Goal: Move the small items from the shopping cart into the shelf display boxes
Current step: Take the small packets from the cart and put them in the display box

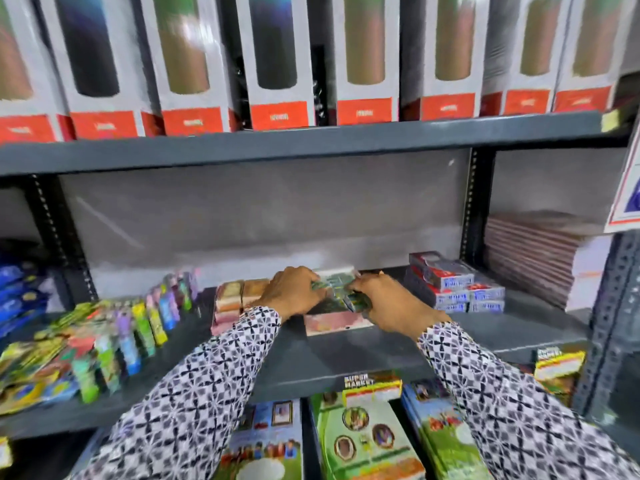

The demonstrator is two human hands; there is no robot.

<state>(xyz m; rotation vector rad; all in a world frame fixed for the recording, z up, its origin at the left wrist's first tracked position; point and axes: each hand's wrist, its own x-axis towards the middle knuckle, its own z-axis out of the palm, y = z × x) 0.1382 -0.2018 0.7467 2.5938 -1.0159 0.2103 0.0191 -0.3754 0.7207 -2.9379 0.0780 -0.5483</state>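
Both my hands reach onto the middle shelf (346, 355). My left hand (294, 289) and my right hand (384, 299) hold a bunch of small green packs (334, 284) between them, over an open pink display box (332, 323). My right hand also grips a few packs near its fingertips (356, 301). A second pink box (230, 299) filled with tan and pink packs stands just left of my left hand. The shopping cart is out of view. The image is blurred.
Red and blue card packs (457, 289) are stacked to the right of my hands. Colourful small boxes (138, 323) line up at the left. Tall bottle cartons (280, 64) fill the shelf above. Green game boxes (363, 441) sit on the shelf below.
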